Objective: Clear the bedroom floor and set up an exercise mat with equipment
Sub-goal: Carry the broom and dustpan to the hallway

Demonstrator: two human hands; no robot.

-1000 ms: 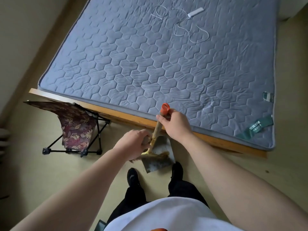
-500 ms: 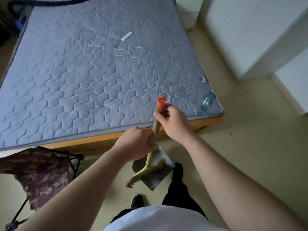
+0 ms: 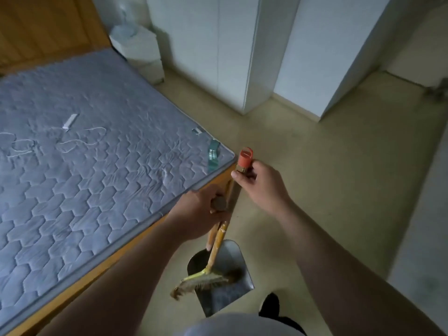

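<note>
Sweeping floor (image 3: 339,190): bare tan ground running past the wardrobes. I judge the clearing step is in hand.
Mattress (image 3: 97,190): grey and quilted, its corner just beside both hands. Keep the shaft off that edge.
Dustpan (image 3: 232,253): metal, low by the person's feet, with the broom head at its mouth. I cannot tell whether it touches the floor. Press its lip flat so dust cannot slip under.
Broom (image 3: 217,243): yellow shaft slanting up to an orange cap (image 3: 245,157). Short, low strokes toward the pan would suit.
Left hand (image 3: 201,212): curled round the dustpan's wooden handle.
Right hand (image 3: 261,183): apart from the left, pinching the shaft under the cap.
</note>
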